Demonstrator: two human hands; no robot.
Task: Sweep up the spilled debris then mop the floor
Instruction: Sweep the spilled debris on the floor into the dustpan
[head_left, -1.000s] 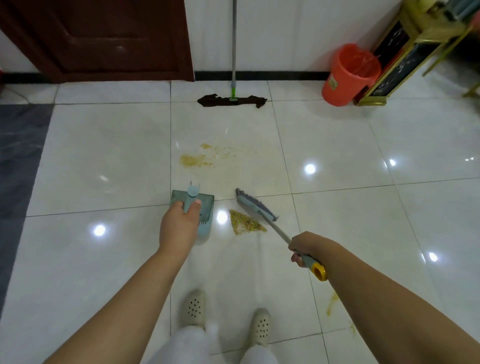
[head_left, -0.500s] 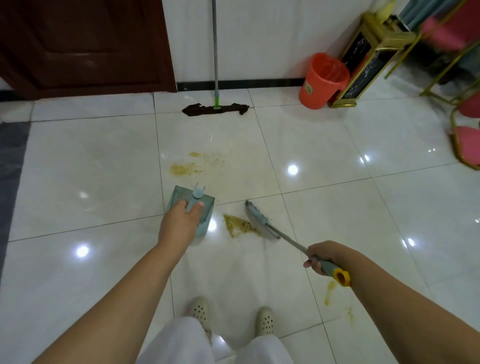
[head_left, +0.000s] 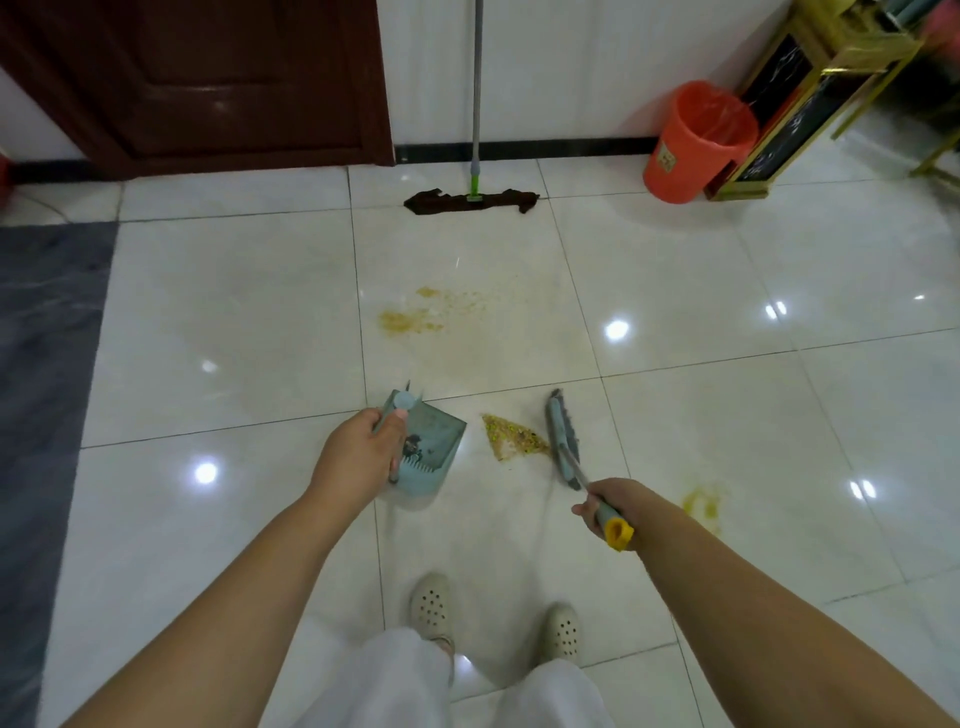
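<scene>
Dustpan (head_left: 434, 447): the left hand (head_left: 358, 457) is wrapped tight round its handle. The pan sits just left of the crumb pile with a small gap between them. Its handle points up and away from the person. I cannot tell if its lip lies flat on the floor (head_left: 234, 322).
Crumb pile (head_left: 514, 439): a small yellow-brown wedge between the pan and the brush. Its sharp tip points away from the person and its wide end is near the brush.
Brush (head_left: 561, 441): the right hand (head_left: 608, 501) is closed round its grey handle, just above the yellow end cap. The brush head touches the right side of the pile. The brush runs long from the hand up and a bit left, away from the person.
How to do it well: I think the lip of the pan should press flat on the floor and move close to the pile. Then short, soft strokes to the left should push the crumbs in, so none jump over.
Left to do: more crumbs (head_left: 415, 317) lie farther off, and a yellow smear (head_left: 704, 506) is on the right. The mop (head_left: 472, 197) rests by the wall, near the orange bin (head_left: 696, 143).
</scene>
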